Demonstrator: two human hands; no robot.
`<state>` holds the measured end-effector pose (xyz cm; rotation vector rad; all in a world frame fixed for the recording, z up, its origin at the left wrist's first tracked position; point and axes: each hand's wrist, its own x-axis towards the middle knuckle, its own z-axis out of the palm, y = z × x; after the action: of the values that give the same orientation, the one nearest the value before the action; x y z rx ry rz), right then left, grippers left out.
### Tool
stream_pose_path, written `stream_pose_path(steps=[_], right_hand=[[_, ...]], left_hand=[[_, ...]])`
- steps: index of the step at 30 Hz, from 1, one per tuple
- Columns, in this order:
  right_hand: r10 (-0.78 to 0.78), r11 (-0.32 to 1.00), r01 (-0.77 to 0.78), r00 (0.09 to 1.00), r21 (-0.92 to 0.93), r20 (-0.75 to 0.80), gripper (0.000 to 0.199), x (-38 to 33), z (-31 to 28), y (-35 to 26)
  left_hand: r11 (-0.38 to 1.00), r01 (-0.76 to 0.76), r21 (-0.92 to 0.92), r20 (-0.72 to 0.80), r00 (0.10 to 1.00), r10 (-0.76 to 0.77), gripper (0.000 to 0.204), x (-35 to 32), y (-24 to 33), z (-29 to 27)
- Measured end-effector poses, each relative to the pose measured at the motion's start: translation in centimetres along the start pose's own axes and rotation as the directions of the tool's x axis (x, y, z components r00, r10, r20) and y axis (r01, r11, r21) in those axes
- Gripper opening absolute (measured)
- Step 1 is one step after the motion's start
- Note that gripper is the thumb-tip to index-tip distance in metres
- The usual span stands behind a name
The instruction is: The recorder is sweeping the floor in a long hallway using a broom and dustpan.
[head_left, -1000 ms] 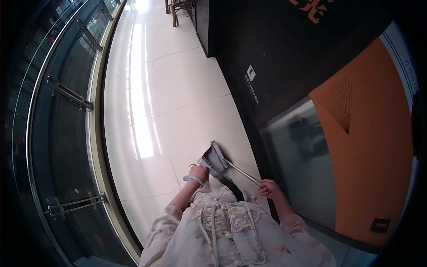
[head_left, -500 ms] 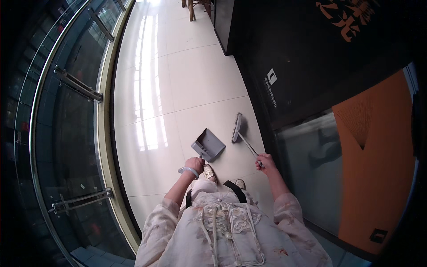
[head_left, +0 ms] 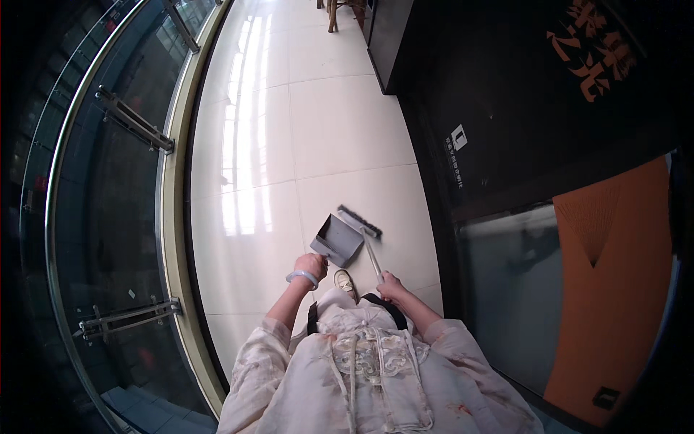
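My left hand [head_left: 311,266], with a pale bangle [head_left: 301,279] at the wrist, is closed around the handle of a grey dustpan [head_left: 343,244]. The pan is over the pale tiled floor ahead of my feet, its handle mostly hidden by my fist. In my right hand [head_left: 391,284] is the light-coloured handle of a broom [head_left: 372,254]. Dark bristles on the broom's head [head_left: 359,220] lie slantwise along the dustpan's far right side, very close to it; I cannot tell whether they touch.
Glass panels with a metal rail [head_left: 50,195] run along the left, above a pale ledge [head_left: 168,210]. A black wall with an orange panel [head_left: 611,289] stands on the right. Wooden furniture legs [head_left: 333,16] show at the far end. My shoe [head_left: 345,283] is just behind the dustpan.
My right hand has swung left and nearer to me, bringing the broom head from the right over beside the dustpan and turning it. The dustpan has barely moved.
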<state>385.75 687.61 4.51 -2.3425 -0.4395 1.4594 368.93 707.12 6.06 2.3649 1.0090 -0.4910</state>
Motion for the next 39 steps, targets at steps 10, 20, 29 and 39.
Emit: stream_pose_path(steps=[10,20,29,39], right_hand=[[0.095,0.734,-0.158,0.987,0.661,0.131,0.049,-2.9,-10.8,0.4],[-0.17,0.97,0.124,0.962,-0.211,-0.215,0.042,10.5,-2.1,2.3],[0.05,0.589,-0.397,0.888,0.704,0.458,0.046,2.5,-13.7,-1.0],[0.008,0.919,-0.018,1.0,0.395,0.027,0.048,13.0,-25.9,-2.4]], left_hand=[[0.999,0.031,0.017,-0.006,0.999,-0.031,0.019,1.1,-0.6,-1.8],[1.0,0.015,-0.014,0.018,1.0,-0.015,0.022,1.6,0.2,-1.7],[0.998,0.044,0.053,0.056,0.997,-0.047,0.018,3.4,1.3,-2.8],[0.99,0.141,-0.024,-0.087,0.986,-0.142,0.017,7.4,5.8,-3.9]])
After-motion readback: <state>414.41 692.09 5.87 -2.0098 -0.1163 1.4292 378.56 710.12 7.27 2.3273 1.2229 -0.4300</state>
